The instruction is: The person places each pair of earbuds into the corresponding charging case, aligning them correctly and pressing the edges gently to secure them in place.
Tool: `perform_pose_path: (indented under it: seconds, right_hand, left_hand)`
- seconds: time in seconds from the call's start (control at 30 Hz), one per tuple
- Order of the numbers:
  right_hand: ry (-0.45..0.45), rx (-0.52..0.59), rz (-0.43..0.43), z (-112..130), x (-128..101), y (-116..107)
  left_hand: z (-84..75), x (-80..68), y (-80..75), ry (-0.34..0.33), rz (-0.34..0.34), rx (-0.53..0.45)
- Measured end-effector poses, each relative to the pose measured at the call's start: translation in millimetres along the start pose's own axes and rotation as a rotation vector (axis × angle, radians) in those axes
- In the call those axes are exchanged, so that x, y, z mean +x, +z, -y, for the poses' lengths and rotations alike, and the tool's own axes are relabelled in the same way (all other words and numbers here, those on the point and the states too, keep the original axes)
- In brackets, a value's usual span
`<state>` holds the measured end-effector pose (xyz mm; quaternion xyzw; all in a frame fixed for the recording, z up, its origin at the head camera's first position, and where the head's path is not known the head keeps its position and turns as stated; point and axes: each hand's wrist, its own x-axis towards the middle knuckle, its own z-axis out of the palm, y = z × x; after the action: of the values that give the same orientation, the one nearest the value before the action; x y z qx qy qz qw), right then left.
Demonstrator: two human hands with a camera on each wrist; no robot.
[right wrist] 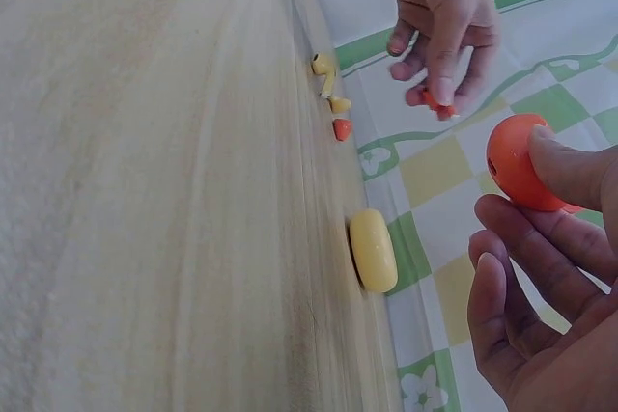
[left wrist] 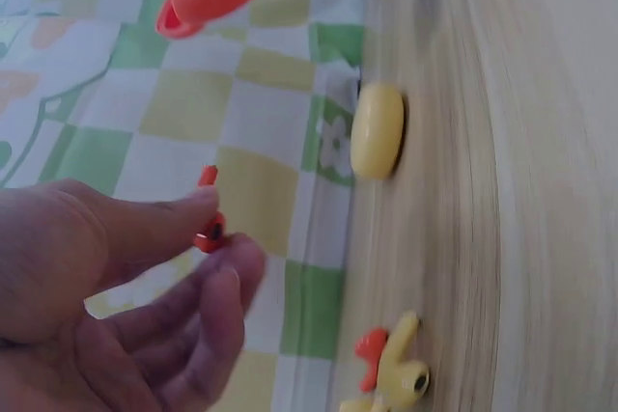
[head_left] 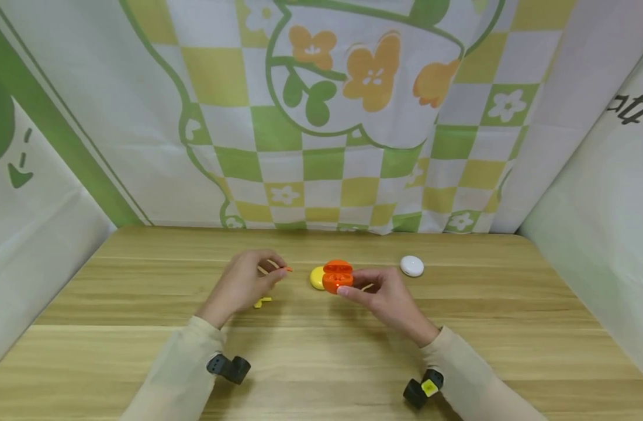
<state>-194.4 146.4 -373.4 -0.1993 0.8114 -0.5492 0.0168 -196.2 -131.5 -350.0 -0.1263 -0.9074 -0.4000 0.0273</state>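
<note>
My left hand (head_left: 244,283) pinches a small orange earbud (left wrist: 210,233) between thumb and fingertip, raised over the table. To its right, my right hand (head_left: 389,297) holds an orange earbud case (head_left: 338,282) by its side, also raised, with the lid up and the hollow inside facing me. In the head view the case overlaps a yellow case (left wrist: 378,131) lying on the table behind it. Beneath the left hand lie yellow earbuds (right wrist: 325,72) and another orange earbud (right wrist: 343,129), mostly hidden by that hand in the head view.
A white case (head_left: 412,266) lies on the wooden table (head_left: 321,362), beyond my right hand. Behind the table's far edge hangs a checkered, flower-printed cloth (head_left: 321,164), with pale cloth walls on both sides. Both wrists wear black camera mounts.
</note>
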Motion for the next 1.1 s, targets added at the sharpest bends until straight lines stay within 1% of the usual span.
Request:
perform_pose_path:
  seconds: [0.1, 0.17, 0.27, 0.37, 0.5, 0.63, 0.8, 1.0, 1.1]
  right_hand:
    - [-0.008, -0.005, -0.001, 0.1, -0.4, -0.1]
    - [-0.017, -0.014, 0.000, 0.1, -0.3, 0.3]
    - [-0.028, -0.021, 0.004, -0.1, 0.2, 1.4]
    - [-0.029, -0.009, 0.015, -0.1, -0.2, 2.5]
    - [-0.035, 0.004, 0.026, -0.6, -1.1, 4.0]
    - [-0.046, 0.004, 0.032, -2.4, -0.1, 5.8]
    - [-0.053, 0.005, 0.041, -2.5, 0.1, 7.1]
    - [-0.056, 0.010, 0.045, -1.4, -0.6, 8.6]
    - [-0.059, 0.013, 0.046, -1.0, -0.9, 9.4]
  left_hand:
    - [-4.6, -0.1, 3.0, 0.037, 0.014, -0.091]
    - [-7.4, 0.3, 5.1, 0.080, 0.019, -0.128]
    - [-11.3, 0.9, 8.3, 0.130, 0.009, -0.135]
    - [-13.7, 1.3, 11.5, 0.158, -0.007, -0.119]
    - [-17.5, 0.7, 15.1, 0.181, -0.021, -0.123]
    - [-23.8, -0.4, 18.0, 0.203, -0.032, -0.176]
    - [-30.3, -2.1, 21.6, 0.221, -0.071, -0.218]
    - [-35.2, -3.6, 25.8, 0.267, -0.083, -0.213]
    - [-37.2, -4.5, 27.2, 0.279, -0.090, -0.208]
